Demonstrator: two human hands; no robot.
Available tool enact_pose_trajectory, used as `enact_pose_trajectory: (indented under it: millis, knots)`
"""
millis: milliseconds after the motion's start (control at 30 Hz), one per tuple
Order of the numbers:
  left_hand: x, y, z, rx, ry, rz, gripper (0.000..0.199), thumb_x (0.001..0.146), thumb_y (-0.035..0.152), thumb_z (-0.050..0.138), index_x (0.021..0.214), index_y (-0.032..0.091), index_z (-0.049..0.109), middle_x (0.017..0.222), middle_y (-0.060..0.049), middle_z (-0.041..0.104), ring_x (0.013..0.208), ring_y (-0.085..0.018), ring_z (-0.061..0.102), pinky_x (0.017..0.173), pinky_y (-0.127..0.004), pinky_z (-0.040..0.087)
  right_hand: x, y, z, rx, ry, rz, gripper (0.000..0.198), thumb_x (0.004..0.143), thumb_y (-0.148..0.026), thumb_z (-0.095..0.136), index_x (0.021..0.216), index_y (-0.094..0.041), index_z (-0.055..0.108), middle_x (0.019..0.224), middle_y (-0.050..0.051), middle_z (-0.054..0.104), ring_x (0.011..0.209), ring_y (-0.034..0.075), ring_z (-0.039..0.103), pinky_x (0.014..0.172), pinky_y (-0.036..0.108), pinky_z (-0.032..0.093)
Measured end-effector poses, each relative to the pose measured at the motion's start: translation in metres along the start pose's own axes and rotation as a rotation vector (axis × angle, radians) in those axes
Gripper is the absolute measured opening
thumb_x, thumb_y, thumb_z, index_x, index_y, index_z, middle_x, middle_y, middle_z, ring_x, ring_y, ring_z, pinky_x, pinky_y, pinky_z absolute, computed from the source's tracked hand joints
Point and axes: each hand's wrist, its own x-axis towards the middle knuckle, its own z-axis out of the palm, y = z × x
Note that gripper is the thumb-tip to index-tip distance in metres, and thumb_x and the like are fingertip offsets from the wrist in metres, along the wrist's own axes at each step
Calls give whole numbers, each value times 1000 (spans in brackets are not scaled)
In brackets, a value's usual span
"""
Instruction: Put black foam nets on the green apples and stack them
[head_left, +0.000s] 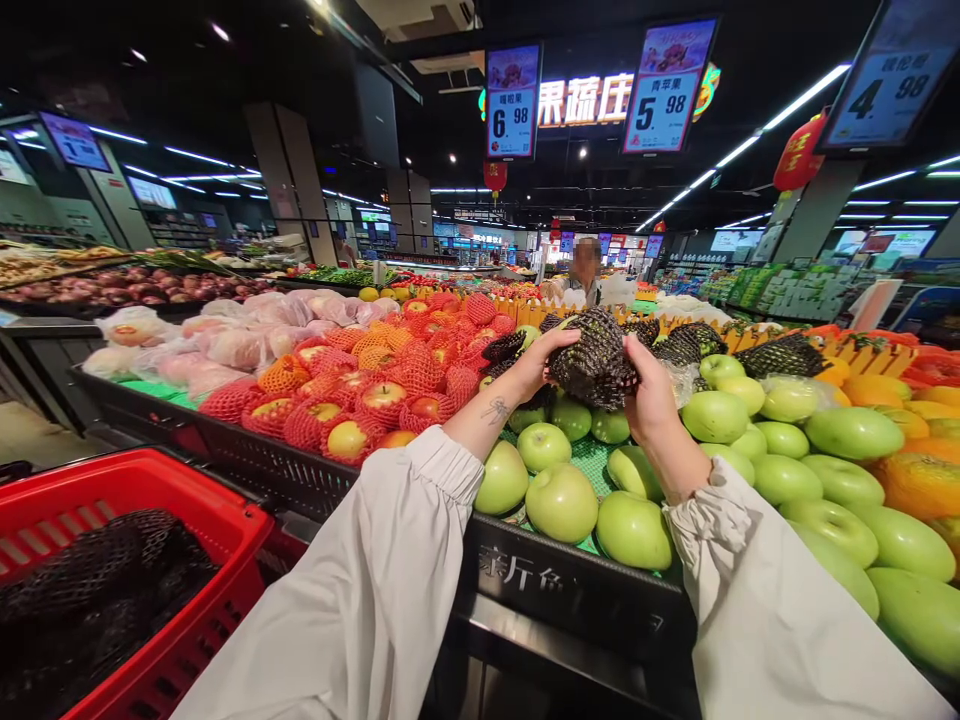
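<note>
Between my two hands is a black foam fruit net (598, 362), bunched up and held above the green apples. My left hand (546, 358) grips its left side with the thumb on top. On its right side, my right hand (651, 388) is closed with the thumb raised. Whether a fruit sits inside the net cannot be made out. Green apples (561, 503) lie below on a green mat (592, 462). More black foam nets (681, 345) rest just behind my right hand.
Apples in red foam nets (382, 395) fill the display at left, beside bagged fruit (251, 345). Oranges (922, 470) lie at far right. A black display rim (559, 585) runs in front. A red basket (247, 535) holding black netting stands lower left. A person (583, 270) is beyond the display.
</note>
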Motion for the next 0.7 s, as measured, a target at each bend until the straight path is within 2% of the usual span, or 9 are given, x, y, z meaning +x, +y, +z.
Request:
enact_pose_trajectory:
  millis: [100,200,367,500,567,633,700]
  knots:
    - [0,1,0,24,56,-7,30,73,42,73,90,18,66,71,2,63,58,-11,55,50,-21,37,-3,-7,2,43,-6,4,57,67,-56,83,112,-24,71,124,3,71,124,24,60,117,42,39]
    - [1,0,-2,78,72,-33,33,75,45,72,96,20,68,70,3,63,51,-9,50,46,-22,33,-5,-10,2,19,-43,-44,52,71,-55,80,113,-26,70,121,2,71,117,22,62,110,39,45]
    - [0,-3,-5,139,-38,-91,38,75,53,72,89,18,68,70,-1,67,60,-14,59,52,-24,40,-3,-10,-1,-9,52,-73,42,67,-57,82,87,-24,66,91,0,68,90,19,63,95,37,51]
    - [-7,0,-1,112,-206,-109,30,71,46,72,73,17,64,61,-1,63,65,-15,62,62,-25,48,-2,-11,-1,35,71,17,48,57,-60,88,80,-22,69,84,1,70,86,20,64,92,37,52]
    - [-9,1,2,96,-249,-92,29,69,43,74,70,17,62,59,0,62,66,-15,62,66,-25,50,-1,-12,-1,52,68,74,53,52,-64,89,78,-23,69,81,1,71,85,22,66,88,38,54]
    - [-9,1,2,73,-208,-72,30,70,45,73,73,17,63,60,1,62,63,-14,61,63,-25,50,-2,-13,0,76,61,106,57,54,-72,85,80,-23,69,84,2,72,90,24,68,85,39,56]
    - [-6,-1,0,54,-123,-62,33,74,50,69,77,18,64,61,1,62,56,-13,57,54,-25,46,-4,-16,1,107,17,113,64,63,-83,73,85,-23,71,93,4,75,100,27,69,86,40,58]
